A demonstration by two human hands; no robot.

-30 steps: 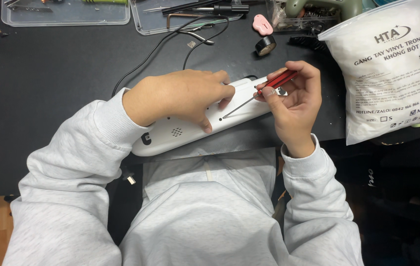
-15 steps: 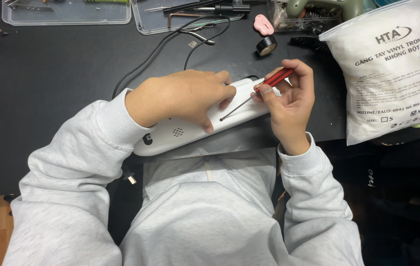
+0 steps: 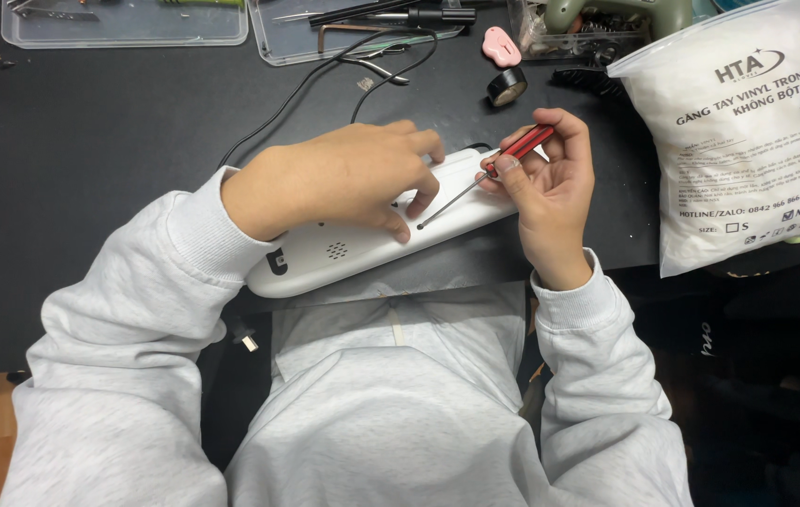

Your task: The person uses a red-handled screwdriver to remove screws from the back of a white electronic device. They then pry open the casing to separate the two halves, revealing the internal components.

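The left hand presses flat on a white plastic casing at the tabletop edge. Right hand fingers pinch a red-handled screwdriver, tip in a hole. The casing looks light, rigid and smooth, best braced from above.

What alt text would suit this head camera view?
A left hand steadies a white plastic device on a black table while the right hand holds a red-handled screwdriver, tip at a screw hole.

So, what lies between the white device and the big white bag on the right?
In the head view, the right hand with its red-handled screwdriver; beyond it, bare black table.
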